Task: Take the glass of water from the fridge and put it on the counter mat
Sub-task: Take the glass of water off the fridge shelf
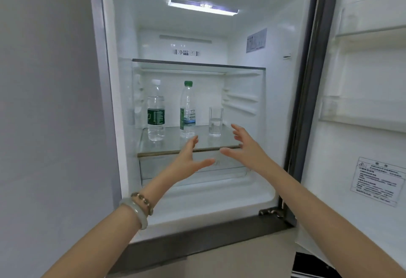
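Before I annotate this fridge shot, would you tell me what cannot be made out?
All in the head view:
- Counter mat: outside the frame.
- Bottle labels and door sticker: print too small and blurred.
- Drawer contents: hidden behind both hands and the frosted front.
- Black object, bottom right: cut off by the edge.

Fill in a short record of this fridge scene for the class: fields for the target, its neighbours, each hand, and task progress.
target: glass of water, upright on the glass shelf, right of the bottles
neighbours: white-capped bottle; green-capped bottle
left hand: open, fingers spread, empty, in front of the shelf
right hand: open, empty, nearest the glass, not touching
fridge door: open
progress: glass not yet grasped
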A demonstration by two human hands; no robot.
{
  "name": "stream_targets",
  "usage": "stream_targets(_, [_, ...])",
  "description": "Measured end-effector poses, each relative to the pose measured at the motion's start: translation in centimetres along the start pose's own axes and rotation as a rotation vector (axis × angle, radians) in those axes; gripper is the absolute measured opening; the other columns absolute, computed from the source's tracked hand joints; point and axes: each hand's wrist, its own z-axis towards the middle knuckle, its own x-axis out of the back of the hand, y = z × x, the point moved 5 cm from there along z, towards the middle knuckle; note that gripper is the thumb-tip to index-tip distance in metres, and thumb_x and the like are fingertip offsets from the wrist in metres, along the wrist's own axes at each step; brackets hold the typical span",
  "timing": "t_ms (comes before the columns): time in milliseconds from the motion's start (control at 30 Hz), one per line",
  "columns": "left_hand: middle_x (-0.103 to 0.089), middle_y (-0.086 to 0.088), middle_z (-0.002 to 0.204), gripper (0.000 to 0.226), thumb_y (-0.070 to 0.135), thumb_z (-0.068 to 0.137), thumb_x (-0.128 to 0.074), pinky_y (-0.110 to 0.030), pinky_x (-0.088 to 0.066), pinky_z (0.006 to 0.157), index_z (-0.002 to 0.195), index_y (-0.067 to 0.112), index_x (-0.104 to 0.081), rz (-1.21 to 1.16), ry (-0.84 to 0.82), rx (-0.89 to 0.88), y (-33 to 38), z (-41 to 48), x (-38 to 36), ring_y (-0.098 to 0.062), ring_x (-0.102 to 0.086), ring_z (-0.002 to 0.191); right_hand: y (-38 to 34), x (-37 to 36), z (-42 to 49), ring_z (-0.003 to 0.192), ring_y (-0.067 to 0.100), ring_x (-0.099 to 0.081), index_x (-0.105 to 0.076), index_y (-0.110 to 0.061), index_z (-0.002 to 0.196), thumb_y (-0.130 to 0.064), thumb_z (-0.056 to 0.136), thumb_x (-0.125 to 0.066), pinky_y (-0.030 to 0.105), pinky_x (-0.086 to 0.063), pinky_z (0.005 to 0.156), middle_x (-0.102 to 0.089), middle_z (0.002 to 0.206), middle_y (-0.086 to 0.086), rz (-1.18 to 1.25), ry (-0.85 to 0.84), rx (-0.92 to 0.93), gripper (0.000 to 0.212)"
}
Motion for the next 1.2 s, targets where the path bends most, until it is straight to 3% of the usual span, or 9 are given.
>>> stream_targets(233, [-0.014, -0.001, 0.162, 0.115, 0.055, 0.069, -0.077, -0.041, -0.023, 0.117, 0.154, 0.023, -0.006, 0.08, 0.005, -0.03, -0.9, 8.9, 0.4, -0.02, -0.019, 0.146, 4.0, 2.1, 6.8, 0.136, 0.018, -0.038, -0.029, -0.031, 0.146, -0.032, 0.077, -0.077, 0.031, -0.035, 0.104, -0.037, 0.15, 0.005, 0.022, 0.098, -0.08, 0.084])
stream_targets(600, [-0.007, -0.005, 0.163, 0.12, 0.044, 0.07, -0.082, -0.038, -0.02, 0.116, 0.153, 0.017, 0.001, 0.17, 0.015, 0.044, -4.6, 19.2, -1.6, -0.023, -0.014, 0.148, 9.9, -0.4, 20.1, 0.133, 0.026, -0.041, -0.026, -0.02, 0.147, -0.038, 0.074, -0.079, 0.035, -0.039, 0.102, -0.039, 0.147, 0.012, 0.062, 0.073, -0.166, 0.092])
stream_targets(767, [-0.017, -0.009, 0.161, 0.124, 0.042, 0.07, -0.082, -0.034, -0.033, 0.104, 0.152, 0.018, 0.007, 0.166, -0.038, 0.186, -5.6, 22.7, -2.6, -0.028, -0.029, 0.143, 12.4, -1.6, 24.4, 0.136, 0.026, -0.038, -0.022, -0.018, 0.148, -0.043, 0.071, -0.079, 0.033, -0.035, 0.1, -0.035, 0.149, 0.013, 0.097, -0.019, -0.189, 0.1])
stream_targets(867, [-0.029, -0.009, 0.156, 0.118, 0.042, 0.07, -0.081, -0.028, -0.036, 0.09, 0.152, 0.017, 0.0, 0.187, -0.049, 0.205, -6.4, 23.7, -2.7, -0.027, -0.038, 0.137, 13.2, -2.5, 26.2, 0.117, 0.018, -0.054, -0.035, -0.018, 0.141, -0.04, 0.07, -0.081, 0.028, -0.044, 0.093, -0.048, 0.138, 0.01, 0.112, -0.087, -0.21, 0.088])
stream_targets(933, [-0.029, -0.007, 0.156, 0.116, 0.042, 0.07, -0.081, -0.025, -0.034, 0.089, 0.152, 0.018, -0.003, 0.177, -0.069, 0.205, -6.6, 24.0, -3.0, -0.026, -0.037, 0.137, 13.3, -3.2, 26.8, 0.105, 0.015, -0.057, -0.045, -0.018, 0.134, -0.035, 0.069, -0.083, 0.027, -0.048, 0.083, -0.054, 0.127, 0.007, 0.142, -0.13, -0.22, 0.077])
stream_targets(1100, [-0.029, -0.005, 0.155, 0.115, 0.043, 0.068, -0.083, -0.022, -0.031, 0.091, 0.152, 0.021, -0.006, 0.129, -0.092, 0.184, -6.3, 24.0, -3.6, -0.022, -0.033, 0.139, 13.3, -3.7, 27.1, 0.096, 0.013, -0.061, -0.052, -0.018, 0.12, -0.027, 0.067, -0.085, 0.028, -0.049, 0.069, -0.061, 0.102, -0.001, 0.223, -0.127, -0.259, 0.063])
stream_targets(1200, [-0.03, -0.005, 0.154, 0.113, 0.043, 0.069, -0.082, -0.022, -0.031, 0.091, 0.151, 0.021, -0.009, 0.121, -0.085, 0.182, -6.2, 23.8, -3.4, -0.021, -0.033, 0.138, 13.0, -3.6, 27.0, 0.097, 0.014, -0.062, -0.054, -0.018, 0.118, -0.026, 0.066, -0.086, 0.029, -0.05, 0.068, -0.064, 0.103, 0.001, 0.211, -0.102, -0.262, 0.061])
